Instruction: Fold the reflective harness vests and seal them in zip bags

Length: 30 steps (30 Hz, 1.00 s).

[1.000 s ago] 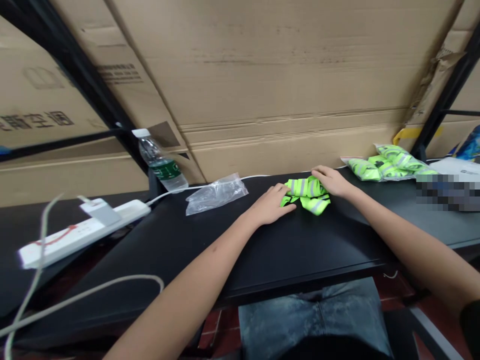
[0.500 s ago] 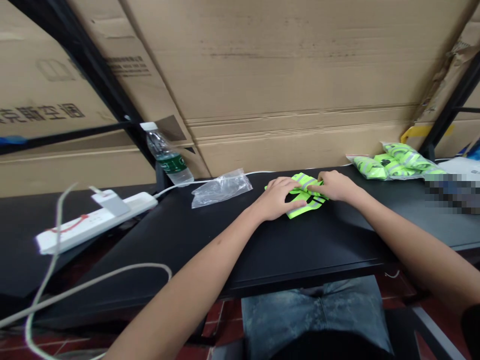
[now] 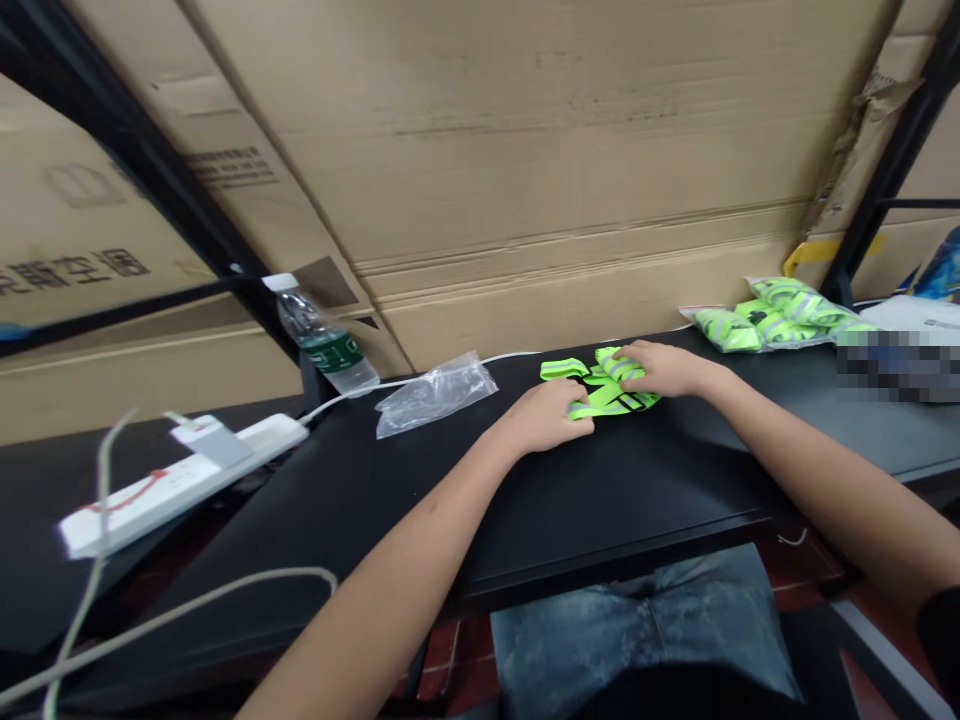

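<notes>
A neon-green reflective strap point(image 3: 609, 403) with silver stripes and black parts lies partly folded on the black table. My left hand point(image 3: 550, 415) grips its near left end, fingers curled over the edge. At the strap's far right side, my right hand point(image 3: 664, 368) pinches a bunched, folded portion between thumb and fingers. One loose loop of the strap arches up just beyond my left hand. To the left lies a crumpled clear plastic bag point(image 3: 437, 393), apart from both hands. Packed clear bags of similar green straps point(image 3: 784, 318) rest at the back right.
A water bottle point(image 3: 330, 345) leans against the frame at the back left. A white power strip point(image 3: 187, 475) with a plugged-in adapter and pale cables point(image 3: 217, 585) occupies the left side. Cardboard point(image 3: 525, 180) walls off the back of the table point(image 3: 600, 500). A blurred-out object point(image 3: 900, 365) sits far right.
My left hand has moved from lying flat over the strap to holding its near left edge. The strap is more bunched under my right hand, and a loop now stands out at the left.
</notes>
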### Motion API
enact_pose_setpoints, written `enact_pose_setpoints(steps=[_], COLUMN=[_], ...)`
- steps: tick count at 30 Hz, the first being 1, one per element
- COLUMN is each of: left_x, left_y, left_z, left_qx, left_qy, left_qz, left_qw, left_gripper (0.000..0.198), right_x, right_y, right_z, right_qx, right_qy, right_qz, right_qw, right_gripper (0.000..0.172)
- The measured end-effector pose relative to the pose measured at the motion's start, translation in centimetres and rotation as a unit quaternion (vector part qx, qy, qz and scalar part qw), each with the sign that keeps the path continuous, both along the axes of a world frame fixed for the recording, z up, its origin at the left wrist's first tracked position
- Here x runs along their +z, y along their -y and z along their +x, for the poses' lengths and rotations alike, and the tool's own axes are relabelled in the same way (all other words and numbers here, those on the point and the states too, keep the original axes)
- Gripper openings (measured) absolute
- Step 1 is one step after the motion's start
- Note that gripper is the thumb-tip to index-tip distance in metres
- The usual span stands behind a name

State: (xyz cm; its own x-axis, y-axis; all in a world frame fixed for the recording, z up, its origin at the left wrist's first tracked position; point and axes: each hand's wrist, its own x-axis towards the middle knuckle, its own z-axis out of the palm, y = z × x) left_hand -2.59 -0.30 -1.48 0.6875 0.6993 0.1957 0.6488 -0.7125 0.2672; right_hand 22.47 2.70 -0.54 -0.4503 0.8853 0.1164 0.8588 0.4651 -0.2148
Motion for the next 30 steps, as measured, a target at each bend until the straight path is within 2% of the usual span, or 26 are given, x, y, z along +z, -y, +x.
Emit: enact_pose_setpoints(steps=[4,10,14,17,19,21,24,26,30], left_x=[0.2,0.5,0.6,0.2,-0.3,-0.9,-1.6,-1.8,-1.8], left_y=[-0.8,-1.4,0.7,2.0,2.0,1.4,0.5,0.3,0.6], left_z=[-1.1,-2.2,0.3,3.5,5.1,5.7,5.3,4.8,4.4], left_qx=[-0.020,-0.006,0.048,0.053,0.073,0.083,0.050,0.039,0.077], left_qy=[-0.004,-0.014,-0.023,-0.045,-0.052,-0.044,-0.038,-0.038,-0.029], left_qz=[0.018,0.034,0.076,0.132,0.109,0.069,0.032,0.024,0.021], left_qw=[1.000,0.999,0.996,0.989,0.990,0.993,0.998,0.998,0.996], left_gripper=[0.019,0.029,0.028,0.052,0.058,0.047,0.033,0.037,0.045], right_x=[0.1,0.2,-0.3,-0.6,-0.6,-0.5,-0.4,-0.5,-0.9], right_y=[-0.5,-0.4,0.0,0.4,0.6,0.8,1.0,1.2,1.4], right_z=[0.7,0.6,-0.8,-1.8,-2.1,-2.1,-2.2,-2.3,-2.8], right_qx=[-0.017,-0.044,-0.060,-0.070,-0.067,-0.064,-0.067,-0.069,-0.058], right_qy=[0.000,0.008,0.021,0.027,0.029,0.032,0.035,0.038,0.041], right_qz=[-0.005,-0.003,0.006,0.010,0.008,0.005,0.004,0.008,0.021], right_qw=[1.000,0.999,0.998,0.997,0.997,0.997,0.997,0.997,0.997], right_gripper=[0.060,0.059,0.055,0.052,0.050,0.050,0.056,0.059,0.057])
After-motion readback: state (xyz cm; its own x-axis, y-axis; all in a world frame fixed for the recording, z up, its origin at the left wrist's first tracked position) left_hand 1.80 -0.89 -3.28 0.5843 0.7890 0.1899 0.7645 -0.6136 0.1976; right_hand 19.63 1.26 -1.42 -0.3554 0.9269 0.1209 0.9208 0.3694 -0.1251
